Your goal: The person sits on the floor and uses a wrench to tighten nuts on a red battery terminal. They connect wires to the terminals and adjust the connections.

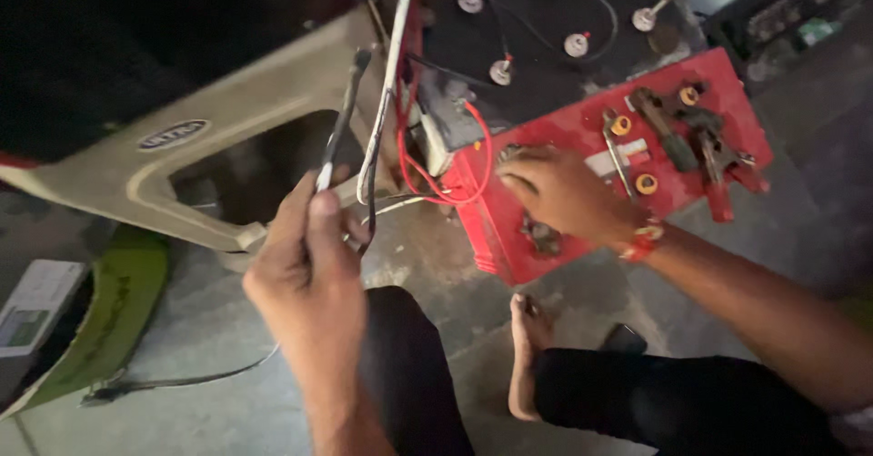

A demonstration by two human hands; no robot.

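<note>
My left hand (305,270) is raised and closed around a thin black-and-white cable (341,129) that runs up toward a bundle of white and red wires (386,101). My right hand (555,192) rests palm-down on top of a red battery (582,133), fingers curled near its left edge; whether it grips anything there is hidden. A red band sits on that wrist. Red wire loops (477,156) hang just left of the right hand. A metal spanner (618,151) lies on the battery to the right of that hand.
A black battery (546,47) with round caps stands behind the red one. Clamps (705,142) lie on the red battery's right side. A beige plastic stool (182,147) lies tipped at left, a green panel (109,301) below it. My bare foot (527,347) rests on the concrete floor.
</note>
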